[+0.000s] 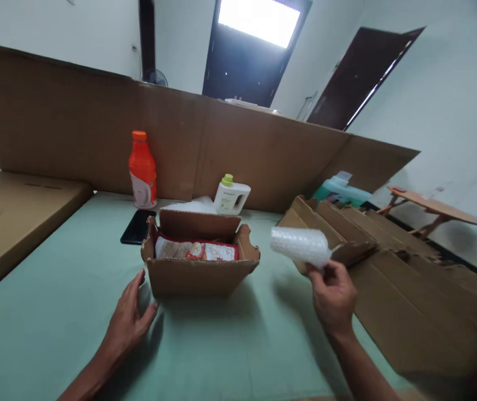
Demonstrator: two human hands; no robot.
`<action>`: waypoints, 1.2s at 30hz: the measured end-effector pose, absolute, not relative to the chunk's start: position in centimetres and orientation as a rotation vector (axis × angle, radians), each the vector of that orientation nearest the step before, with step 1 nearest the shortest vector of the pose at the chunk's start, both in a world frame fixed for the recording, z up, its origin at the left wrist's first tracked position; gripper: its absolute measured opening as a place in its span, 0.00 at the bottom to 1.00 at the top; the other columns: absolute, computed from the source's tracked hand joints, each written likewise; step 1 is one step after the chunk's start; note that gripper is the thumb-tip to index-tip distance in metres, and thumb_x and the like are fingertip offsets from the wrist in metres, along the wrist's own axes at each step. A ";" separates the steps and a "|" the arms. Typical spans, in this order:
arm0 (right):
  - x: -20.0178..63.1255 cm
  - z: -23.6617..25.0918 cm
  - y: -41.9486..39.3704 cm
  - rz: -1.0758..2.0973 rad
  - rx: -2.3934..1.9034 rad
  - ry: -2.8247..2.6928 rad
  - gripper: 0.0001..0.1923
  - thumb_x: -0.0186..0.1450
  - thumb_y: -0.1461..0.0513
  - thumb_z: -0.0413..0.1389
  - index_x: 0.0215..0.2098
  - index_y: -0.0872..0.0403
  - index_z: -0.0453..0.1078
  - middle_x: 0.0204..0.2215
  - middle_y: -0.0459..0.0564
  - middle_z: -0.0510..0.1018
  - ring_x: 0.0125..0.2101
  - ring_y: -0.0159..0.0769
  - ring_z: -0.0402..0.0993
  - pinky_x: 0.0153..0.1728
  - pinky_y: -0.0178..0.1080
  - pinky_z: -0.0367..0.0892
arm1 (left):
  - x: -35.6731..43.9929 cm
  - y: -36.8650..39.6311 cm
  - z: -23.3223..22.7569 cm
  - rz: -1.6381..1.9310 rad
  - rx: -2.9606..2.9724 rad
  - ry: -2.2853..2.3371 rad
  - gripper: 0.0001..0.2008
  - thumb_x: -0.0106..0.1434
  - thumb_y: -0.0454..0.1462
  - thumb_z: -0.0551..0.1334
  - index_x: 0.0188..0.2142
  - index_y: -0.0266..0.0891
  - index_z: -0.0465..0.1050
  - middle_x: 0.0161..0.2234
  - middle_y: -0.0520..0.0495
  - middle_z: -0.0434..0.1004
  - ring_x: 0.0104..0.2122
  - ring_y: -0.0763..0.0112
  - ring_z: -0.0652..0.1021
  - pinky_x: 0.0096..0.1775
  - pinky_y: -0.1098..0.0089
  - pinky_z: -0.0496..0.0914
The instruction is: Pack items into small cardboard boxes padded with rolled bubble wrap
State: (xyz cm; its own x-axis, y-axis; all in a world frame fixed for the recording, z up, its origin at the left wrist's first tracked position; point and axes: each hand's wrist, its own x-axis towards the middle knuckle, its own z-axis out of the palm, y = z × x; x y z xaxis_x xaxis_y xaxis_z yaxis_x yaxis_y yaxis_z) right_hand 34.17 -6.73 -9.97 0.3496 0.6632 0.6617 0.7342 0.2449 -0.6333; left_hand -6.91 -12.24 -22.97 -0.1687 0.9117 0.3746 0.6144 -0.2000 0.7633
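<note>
A small open cardboard box [196, 280] stands upright on the pale green surface, its flaps raised. Inside it lies a white and red patterned packet or cloth [217, 252]; its kind is not plain. At the box's left front corner is my left hand [132, 314], fingers apart and holding nothing. To the right of the box, my right hand [334, 292] grips the end of a roll of bubble wrap [299, 244] and holds it raised above the surface. Whether anything is wrapped inside the roll I cannot tell.
Behind the box are a black phone [138, 226], an orange bottle [142, 170], clear plastic wrap [192, 206] and a white jug with a green cap [232, 196]. Flattened cardboard [414, 301] and a teal bottle [341, 192] lie right. A large carton [25, 217] is left; a cardboard wall [238, 133] closes the back.
</note>
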 end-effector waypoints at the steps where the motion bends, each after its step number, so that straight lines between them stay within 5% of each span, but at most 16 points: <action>1: 34.4 -12.0 -8.8 -0.077 -1.492 -1.375 0.10 0.64 0.55 0.59 0.40 0.51 0.71 0.32 0.48 0.79 0.31 0.40 0.76 0.33 0.40 0.71 | -6.8 -13.3 -22.6 1.295 1.749 1.752 0.33 0.65 0.44 0.58 0.66 0.33 0.58 0.62 0.28 0.68 0.60 0.46 0.73 0.58 0.44 0.68; 5: 34.4 -17.5 -15.2 -0.046 -1.470 -1.938 0.11 0.64 0.64 0.52 0.40 0.51 0.75 0.44 0.54 0.83 0.44 0.47 0.81 0.43 0.47 0.76 | -6.3 -17.5 -21.1 1.199 1.706 1.756 0.32 0.66 0.45 0.58 0.66 0.37 0.58 0.62 0.31 0.67 0.61 0.47 0.72 0.56 0.47 0.71; 8: 34.9 -16.9 -18.0 -0.012 -1.485 -2.111 0.14 0.65 0.65 0.50 0.44 0.50 0.76 0.53 0.55 0.80 0.50 0.45 0.79 0.48 0.47 0.76 | -6.7 -18.7 -20.0 1.123 1.632 1.804 0.33 0.66 0.49 0.59 0.66 0.39 0.57 0.64 0.32 0.65 0.60 0.46 0.72 0.46 0.53 0.77; 13: 33.3 -12.5 -16.9 0.030 -1.477 -1.875 0.12 0.69 0.59 0.54 0.49 0.50 0.74 0.48 0.54 0.81 0.49 0.44 0.79 0.52 0.47 0.73 | -6.9 -15.4 -19.0 1.183 1.604 1.765 0.38 0.59 0.52 0.61 0.64 0.36 0.59 0.62 0.32 0.67 0.58 0.45 0.73 0.55 0.47 0.71; 17: 27.8 -11.7 -11.1 0.352 -1.384 -2.029 0.28 0.61 0.53 0.63 0.58 0.52 0.70 0.55 0.58 0.78 0.54 0.52 0.74 0.55 0.53 0.69 | -6.0 -10.9 -18.5 1.227 1.596 1.572 0.35 0.54 0.47 0.64 0.59 0.35 0.63 0.55 0.34 0.73 0.55 0.47 0.75 0.56 0.48 0.70; 22: 24.2 -12.8 -3.8 0.694 -1.464 -1.990 0.23 0.58 0.56 0.63 0.50 0.54 0.74 0.43 0.55 0.84 0.41 0.50 0.80 0.41 0.44 0.73 | -5.1 -7.1 -17.8 1.228 1.526 1.454 0.31 0.51 0.44 0.66 0.53 0.35 0.66 0.48 0.39 0.78 0.50 0.48 0.78 0.50 0.54 0.73; 27: 24.4 -13.6 1.2 0.687 -1.494 -1.939 0.22 0.57 0.56 0.61 0.47 0.57 0.74 0.38 0.55 0.84 0.35 0.50 0.79 0.34 0.44 0.73 | -4.3 -2.8 -17.0 1.289 1.548 1.459 0.32 0.51 0.39 0.65 0.56 0.35 0.65 0.52 0.40 0.77 0.53 0.52 0.76 0.54 0.56 0.70; 36: 26.3 -13.2 0.8 0.723 -1.458 -1.851 0.22 0.62 0.57 0.58 0.54 0.54 0.73 0.52 0.57 0.80 0.49 0.46 0.78 0.46 0.43 0.74 | -5.2 -4.6 -17.4 1.217 1.580 1.648 0.36 0.59 0.38 0.62 0.66 0.42 0.57 0.60 0.35 0.70 0.59 0.51 0.72 0.58 0.50 0.66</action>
State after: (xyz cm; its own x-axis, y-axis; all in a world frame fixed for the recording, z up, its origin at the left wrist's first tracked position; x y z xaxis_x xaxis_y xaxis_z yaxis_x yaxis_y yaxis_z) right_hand 26.27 0.79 -13.21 -0.1565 0.9744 0.1616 0.6068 0.2239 -0.7627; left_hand -5.19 -4.57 -17.41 -0.1602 0.9674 0.1962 0.4720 -0.0995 0.8760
